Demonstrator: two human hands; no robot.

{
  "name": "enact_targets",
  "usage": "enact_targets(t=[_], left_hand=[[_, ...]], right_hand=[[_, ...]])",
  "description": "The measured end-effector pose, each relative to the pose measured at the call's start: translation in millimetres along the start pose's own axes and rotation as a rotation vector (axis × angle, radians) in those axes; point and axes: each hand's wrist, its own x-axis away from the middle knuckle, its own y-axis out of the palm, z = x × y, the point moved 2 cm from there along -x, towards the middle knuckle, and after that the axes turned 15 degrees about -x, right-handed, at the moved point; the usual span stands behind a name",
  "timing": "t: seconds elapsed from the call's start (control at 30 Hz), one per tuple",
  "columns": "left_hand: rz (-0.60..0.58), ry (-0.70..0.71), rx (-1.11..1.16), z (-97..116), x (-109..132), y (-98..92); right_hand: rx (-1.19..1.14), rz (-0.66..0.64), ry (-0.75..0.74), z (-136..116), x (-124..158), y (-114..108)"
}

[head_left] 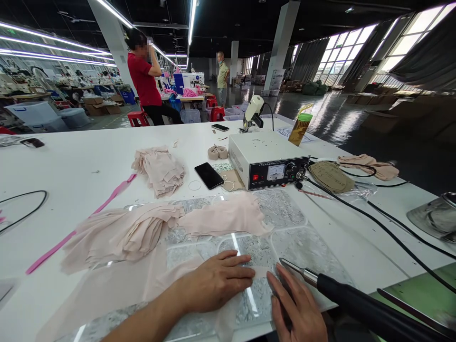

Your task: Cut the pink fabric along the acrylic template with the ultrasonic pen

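My left hand (221, 280) lies flat, fingers stretched to the right, on a thin pale pink fabric piece (124, 285) spread over the grey marbled mat (292, 247). My right hand (297, 304) rests at the fabric's narrow right end with its fingers apart. Right beside it, a black-handled tool (356, 299) with a pointed metal tip crosses above the hand; its tip is near the index finger, and no finger is seen wrapped round it. Behind the hands lie a fanned stack of pink fabric (142, 232) and a smaller pile (228, 216).
A white control box (278, 166) with cables stands behind the mat. Near it are a black phone (209, 175), a bottle (301, 129) and a glass jar (436, 218). Another fabric pile (158, 171) lies back left, beside a pink strip (81, 223). Two people stand beyond the table.
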Motion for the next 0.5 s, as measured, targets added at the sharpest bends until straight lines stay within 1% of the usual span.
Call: enact_targets(t=[0.07,0.17,0.23,0.5], left_hand=[[-0.025,-0.001,-0.005,0.8,-1.6,-2.8],[-0.114,0.001,-0.010,2.6,-4.8,-7.6],[-0.151,0.001,0.003,3.6,-6.5,-9.7],[-0.137,0.007,0.009,4.1,-7.0,-9.9]], right_hand=[[0.003,-0.011,0.013,0.1,0.8,0.6],[-0.004,0.000,0.002,-0.3,1.1,0.6],[-0.003,0.009,-0.007,-0.3,0.7,0.6],[-0.043,0.034,-0.008,-1.8,1.6,-0.7]])
